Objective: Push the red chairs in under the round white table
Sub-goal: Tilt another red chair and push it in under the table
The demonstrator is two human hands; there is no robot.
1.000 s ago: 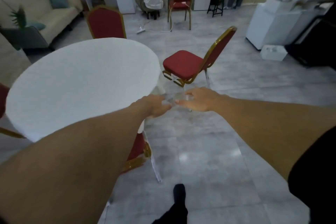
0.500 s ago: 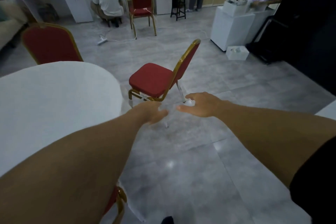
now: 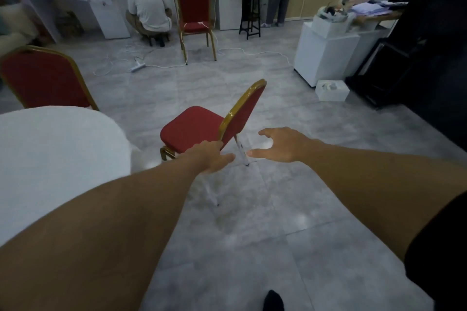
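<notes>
Red chair (image 3: 194, 131), gold frame, is set on grey floor (image 3: 252, 235) just right of round white table (image 3: 58, 159), seat facing table, backrest toward viewer's right; left hand (image 3: 212, 156) & right hand (image 3: 280, 145) are spread wide, empty, near backrest; no legible writing.

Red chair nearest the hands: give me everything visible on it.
The nearest red chair has a padded red seat and backrest that look like fabric, in a gold, metal-looking frame. It stands upright on the grey tiled floor, just right of the round white table, not tucked under, seat facing it. The left hand overlaps the backrest base; contact is unclear. The right hand hovers open beside it.
</notes>
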